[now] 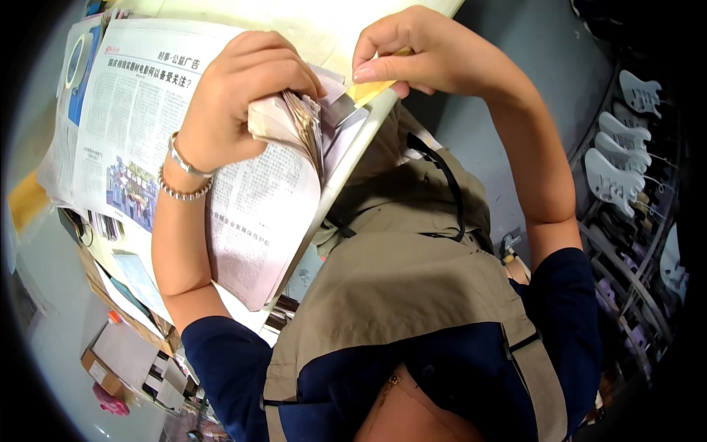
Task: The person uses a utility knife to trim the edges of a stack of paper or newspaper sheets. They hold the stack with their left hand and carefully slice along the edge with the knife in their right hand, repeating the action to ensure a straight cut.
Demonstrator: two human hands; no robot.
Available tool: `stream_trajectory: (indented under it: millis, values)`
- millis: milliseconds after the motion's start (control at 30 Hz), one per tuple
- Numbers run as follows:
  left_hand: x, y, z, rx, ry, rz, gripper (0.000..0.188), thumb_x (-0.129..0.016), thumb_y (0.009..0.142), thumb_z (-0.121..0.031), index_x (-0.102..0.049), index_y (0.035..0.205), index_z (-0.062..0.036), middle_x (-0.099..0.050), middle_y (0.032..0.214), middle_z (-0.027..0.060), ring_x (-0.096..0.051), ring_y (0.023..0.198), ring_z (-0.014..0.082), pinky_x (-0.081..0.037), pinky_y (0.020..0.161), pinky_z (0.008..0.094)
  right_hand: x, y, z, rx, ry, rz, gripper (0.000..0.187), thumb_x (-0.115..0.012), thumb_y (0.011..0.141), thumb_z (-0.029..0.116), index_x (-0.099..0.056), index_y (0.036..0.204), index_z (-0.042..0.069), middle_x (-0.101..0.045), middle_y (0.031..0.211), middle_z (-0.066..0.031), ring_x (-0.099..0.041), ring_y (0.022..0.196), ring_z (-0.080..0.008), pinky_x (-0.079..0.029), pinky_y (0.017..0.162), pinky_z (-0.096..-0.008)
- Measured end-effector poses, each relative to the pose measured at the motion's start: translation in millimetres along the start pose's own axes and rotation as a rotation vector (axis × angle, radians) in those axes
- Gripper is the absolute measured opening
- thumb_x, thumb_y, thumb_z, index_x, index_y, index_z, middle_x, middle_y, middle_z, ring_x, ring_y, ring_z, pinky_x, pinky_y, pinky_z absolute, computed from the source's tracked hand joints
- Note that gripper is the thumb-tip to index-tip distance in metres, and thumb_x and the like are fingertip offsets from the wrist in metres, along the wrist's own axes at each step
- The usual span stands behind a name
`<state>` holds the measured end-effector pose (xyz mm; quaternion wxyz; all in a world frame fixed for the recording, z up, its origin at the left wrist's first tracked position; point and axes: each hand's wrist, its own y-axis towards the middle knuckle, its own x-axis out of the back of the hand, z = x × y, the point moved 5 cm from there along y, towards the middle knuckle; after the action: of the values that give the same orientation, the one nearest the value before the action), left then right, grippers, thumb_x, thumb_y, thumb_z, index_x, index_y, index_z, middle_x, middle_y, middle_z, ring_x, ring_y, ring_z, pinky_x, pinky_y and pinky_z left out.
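so the left hand (254, 85) was clutching a curled stack of worn sheets (283, 127) over the newspaper (143, 92), right hand (412, 59) pinching a yellow slip (370, 90) by the table (317, 33) edge

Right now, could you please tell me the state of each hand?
Left hand: closed around a curled stack of sheets.
Right hand: closed, pinching a yellow piece.
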<state>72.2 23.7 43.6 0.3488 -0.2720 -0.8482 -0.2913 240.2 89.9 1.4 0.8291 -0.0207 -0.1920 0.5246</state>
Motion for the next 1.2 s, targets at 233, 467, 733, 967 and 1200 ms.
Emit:
stream_trajectory:
  millis: [233, 467, 733, 967, 1200]
  values:
    - [6, -15, 33, 0.015, -0.399, -0.13, 0.03, -0.067, 0.088, -0.031, -0.058, 0.069, -0.0087, -0.056, 0.069, 0.0037, -0.051, 0.071, 0.02, -0.043, 0.07, 0.0359, -70, -11, 15, -0.081, 0.211, 0.041, 0.017, -0.067, 0.089, 0.018, -0.071, 0.091, 0.002, -0.067, 0.068, -0.0068, -0.055, 0.05, -0.0099, -0.043, 0.047, -0.0249]
    - [6, -25, 62, -0.039, -0.989, -0.465, 0.038, -0.059, 0.097, -0.037, -0.062, 0.07, -0.0101, -0.062, 0.07, 0.0066, -0.055, 0.069, 0.0191, -0.045, 0.073, 0.0335, -177, -23, 45, 0.139, 0.21, 0.056, 0.016, -0.066, 0.09, 0.017, -0.069, 0.09, 0.001, -0.067, 0.069, -0.0133, -0.067, 0.061, -0.0239, -0.053, 0.059, -0.0366]
    - [18, -22, 63, -0.127, -0.852, -0.339, 0.035, -0.061, 0.097, -0.033, -0.064, 0.073, -0.0087, -0.061, 0.07, 0.0059, -0.055, 0.069, 0.0175, -0.045, 0.069, 0.0309, -217, -29, 43, 0.307, 0.14, 0.171, 0.02, -0.069, 0.09, 0.022, -0.069, 0.091, 0.002, -0.068, 0.071, -0.0125, -0.067, 0.061, -0.0265, -0.051, 0.058, -0.0352]
    - [9, -11, 26, -0.041, -0.379, -0.138, 0.047, -0.056, 0.098, -0.044, -0.056, 0.066, -0.0086, -0.053, 0.071, 0.0042, -0.05, 0.07, 0.0183, -0.044, 0.068, 0.0339, -52, -92, -4, -0.091, 0.434, -0.575, 0.013, -0.068, 0.093, 0.014, -0.072, 0.096, 0.002, -0.069, 0.075, -0.0036, -0.06, 0.056, -0.0042, -0.039, 0.041, -0.0175]
    - [-2, -4, 21, 0.044, -0.222, -0.076, 0.033, -0.071, 0.082, -0.034, -0.058, 0.064, -0.0096, -0.067, 0.082, 0.0093, -0.06, 0.085, 0.0246, -0.048, 0.077, 0.0359, -24, -87, -9, -0.078, 0.331, -0.777, 0.015, -0.071, 0.091, 0.016, -0.071, 0.096, 0.001, -0.07, 0.075, -0.0029, -0.06, 0.061, -0.0038, -0.039, 0.044, -0.0182]
